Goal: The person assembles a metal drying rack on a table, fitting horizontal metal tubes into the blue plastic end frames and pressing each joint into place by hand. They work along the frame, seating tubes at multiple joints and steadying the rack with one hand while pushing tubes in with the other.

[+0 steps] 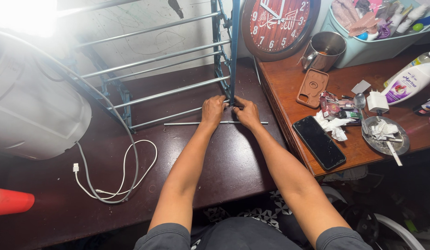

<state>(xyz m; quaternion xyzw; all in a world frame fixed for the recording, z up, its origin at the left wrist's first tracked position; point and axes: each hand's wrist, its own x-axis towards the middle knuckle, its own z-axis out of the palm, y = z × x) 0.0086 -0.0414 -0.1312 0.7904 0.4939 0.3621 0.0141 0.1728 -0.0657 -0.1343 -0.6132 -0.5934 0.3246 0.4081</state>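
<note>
A dark brown table (233, 162) runs under a pale wall, with a lighter wooden desk (289, 88) butted against its right side. Far left of the fingers sit a red cone (9, 201), a big white drum (34, 111) and a looped white cable (117, 180). Just left of the fingers and above them stands a rack (154, 74) of grey rods in a blue frame. The left hand (212, 111) is curled shut around the foot of the blue post (234, 46); the right hand (246, 113) closes on the same joint from the other side, knuckles nearly touching. A loose rod (215, 123) lies flat under both hands, its ends sticking out either way. Right of the fingers, a phone (319, 141), a phone case (312, 87), a metal mug (327, 48) and a red clock (277, 25) sit on the desk. The likely trouble, as I judge it: pressing hard at the joint could tip the light rack, or the loose rod could roll off.
</note>
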